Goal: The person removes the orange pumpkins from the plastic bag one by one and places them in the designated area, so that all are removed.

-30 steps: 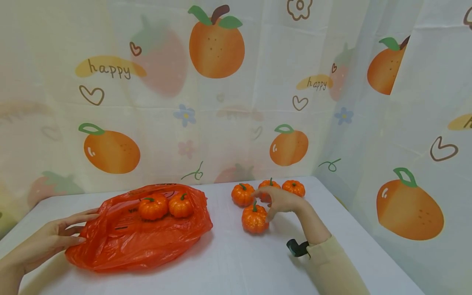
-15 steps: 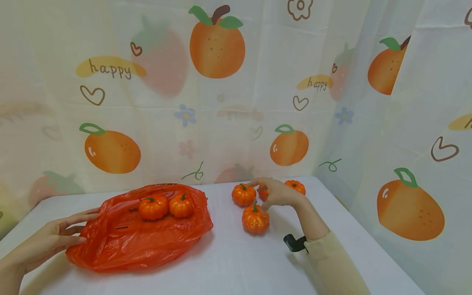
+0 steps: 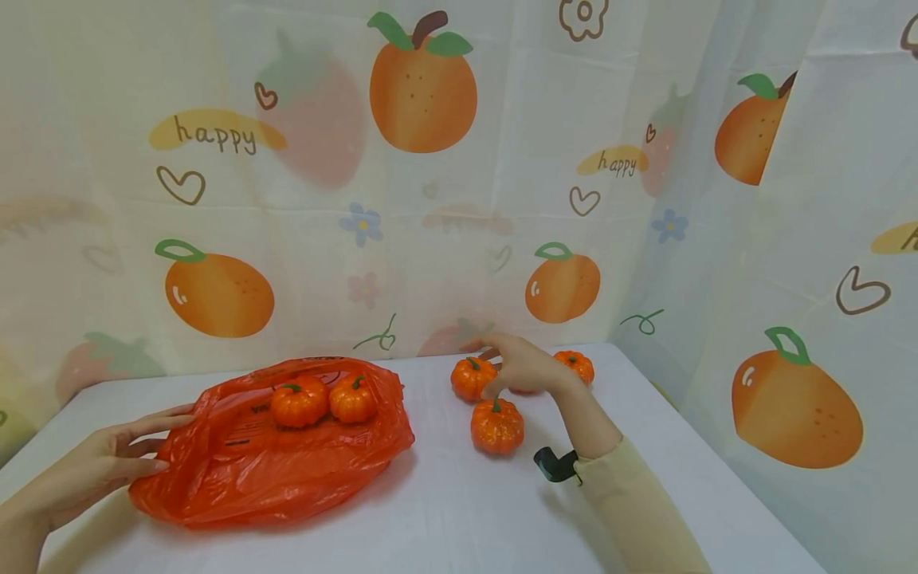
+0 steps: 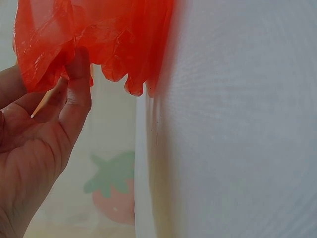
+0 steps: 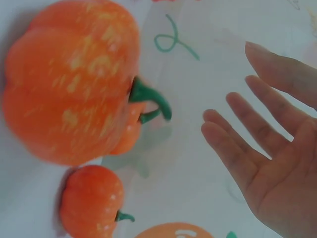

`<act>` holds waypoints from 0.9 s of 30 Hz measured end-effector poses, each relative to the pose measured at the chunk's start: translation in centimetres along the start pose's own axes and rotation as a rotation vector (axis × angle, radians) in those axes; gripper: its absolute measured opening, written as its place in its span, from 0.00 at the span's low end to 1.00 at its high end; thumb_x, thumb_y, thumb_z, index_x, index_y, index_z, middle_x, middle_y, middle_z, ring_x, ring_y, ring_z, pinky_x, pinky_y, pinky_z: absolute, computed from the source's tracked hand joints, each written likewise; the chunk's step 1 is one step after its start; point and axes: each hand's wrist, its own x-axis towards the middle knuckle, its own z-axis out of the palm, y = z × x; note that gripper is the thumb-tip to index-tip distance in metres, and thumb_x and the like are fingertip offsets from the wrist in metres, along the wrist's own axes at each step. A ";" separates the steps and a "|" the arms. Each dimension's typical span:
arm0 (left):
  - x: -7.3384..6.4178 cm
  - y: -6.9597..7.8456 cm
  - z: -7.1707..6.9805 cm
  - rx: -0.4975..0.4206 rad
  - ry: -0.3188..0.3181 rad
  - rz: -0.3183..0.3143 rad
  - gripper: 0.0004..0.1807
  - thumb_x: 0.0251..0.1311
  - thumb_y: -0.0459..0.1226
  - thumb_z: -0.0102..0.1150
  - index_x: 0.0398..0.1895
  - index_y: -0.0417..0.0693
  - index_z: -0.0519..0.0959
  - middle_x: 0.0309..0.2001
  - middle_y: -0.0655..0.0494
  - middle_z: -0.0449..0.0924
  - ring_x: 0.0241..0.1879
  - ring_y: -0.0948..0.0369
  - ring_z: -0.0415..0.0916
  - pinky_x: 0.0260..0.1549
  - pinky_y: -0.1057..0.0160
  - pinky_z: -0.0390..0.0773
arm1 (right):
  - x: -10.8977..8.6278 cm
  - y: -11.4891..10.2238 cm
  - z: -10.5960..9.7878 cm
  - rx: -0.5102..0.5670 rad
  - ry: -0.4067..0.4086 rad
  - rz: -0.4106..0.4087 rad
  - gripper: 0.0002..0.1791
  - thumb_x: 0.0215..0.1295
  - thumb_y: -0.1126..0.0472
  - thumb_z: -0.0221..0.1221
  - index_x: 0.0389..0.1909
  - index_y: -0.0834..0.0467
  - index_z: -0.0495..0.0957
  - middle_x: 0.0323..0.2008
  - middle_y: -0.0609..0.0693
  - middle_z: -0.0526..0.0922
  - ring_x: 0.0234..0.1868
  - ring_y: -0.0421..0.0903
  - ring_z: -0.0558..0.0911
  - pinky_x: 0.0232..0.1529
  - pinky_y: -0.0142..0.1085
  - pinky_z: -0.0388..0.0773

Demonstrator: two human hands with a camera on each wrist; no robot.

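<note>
A red plastic bag (image 3: 265, 478) lies on its side with its mouth spread, and two small orange pumpkins (image 3: 297, 404) rest in it. My left hand (image 3: 93, 470) holds the bag's left edge between thumb and fingers; the left wrist view shows the crinkled bag edge (image 4: 119, 54) there. My right hand (image 3: 527, 367) hovers over a cluster of small pumpkins on the right, its fingers spread and holding nothing. Nearest to it are the front pumpkin (image 3: 497, 428) and the back-left pumpkin (image 3: 471, 381). Another pumpkin is mostly hidden behind the hand. A large green-stemmed pumpkin (image 5: 74, 84) fills the right wrist view.
Behind the hand, another pumpkin (image 3: 575, 365) sits at the table's back right. A white cloth covers the table (image 3: 445, 510). Fruit-printed curtains (image 3: 459, 199) hang along the back and right sides. A black device (image 3: 555, 464) is at the right cuff.
My right hand has moved leftward and slightly up, from beside the front pumpkin to above the back-left one. The left hand and bag have stayed put.
</note>
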 end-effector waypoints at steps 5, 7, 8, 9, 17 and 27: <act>0.0 -0.1 0.0 -0.002 -0.008 0.016 0.29 0.70 0.25 0.43 0.75 0.43 0.59 0.66 0.94 0.61 0.54 0.76 0.75 0.45 0.67 0.83 | 0.8 -0.9 0.6 -0.015 0.009 -0.009 0.36 0.51 0.67 0.67 0.65 0.49 0.73 0.64 0.45 0.78 0.66 0.54 0.75 0.61 0.50 0.77; 0.0 -0.1 0.0 -0.007 -0.007 0.011 0.29 0.71 0.25 0.43 0.75 0.43 0.59 0.66 0.95 0.61 0.54 0.76 0.75 0.45 0.67 0.83 | 1.2 -1.3 0.9 0.003 0.013 -0.016 0.35 0.53 0.67 0.66 0.64 0.48 0.74 0.63 0.45 0.78 0.65 0.53 0.76 0.61 0.48 0.78; 0.0 -0.1 0.0 -0.007 -0.006 0.010 0.29 0.70 0.26 0.43 0.75 0.43 0.59 0.66 0.95 0.61 0.54 0.76 0.75 0.45 0.67 0.83 | 1.4 -1.4 1.1 0.013 0.015 -0.017 0.34 0.53 0.67 0.66 0.64 0.47 0.74 0.63 0.45 0.78 0.65 0.52 0.76 0.61 0.47 0.78; 0.0 -0.1 0.0 -0.008 -0.005 0.007 0.29 0.71 0.26 0.43 0.75 0.43 0.59 0.66 0.95 0.61 0.54 0.76 0.75 0.45 0.67 0.83 | 1.6 -1.6 1.2 0.017 0.020 -0.022 0.33 0.54 0.67 0.65 0.63 0.46 0.74 0.62 0.45 0.78 0.64 0.51 0.76 0.61 0.46 0.78; 0.0 0.1 0.1 0.008 0.004 0.015 0.29 0.70 0.25 0.44 0.74 0.43 0.60 0.66 0.95 0.61 0.54 0.76 0.75 0.45 0.67 0.83 | 3.0 -3.4 2.1 -0.010 0.027 -0.059 0.26 0.60 0.60 0.66 0.61 0.48 0.76 0.61 0.46 0.77 0.63 0.50 0.77 0.62 0.44 0.78; 0.0 0.0 0.0 -0.027 -0.020 0.027 0.29 0.70 0.24 0.42 0.74 0.42 0.61 0.67 0.93 0.62 0.55 0.75 0.75 0.46 0.67 0.83 | 4.8 -5.7 3.3 -0.141 0.035 -0.123 0.24 0.64 0.55 0.64 0.61 0.52 0.76 0.61 0.47 0.80 0.60 0.49 0.81 0.59 0.41 0.80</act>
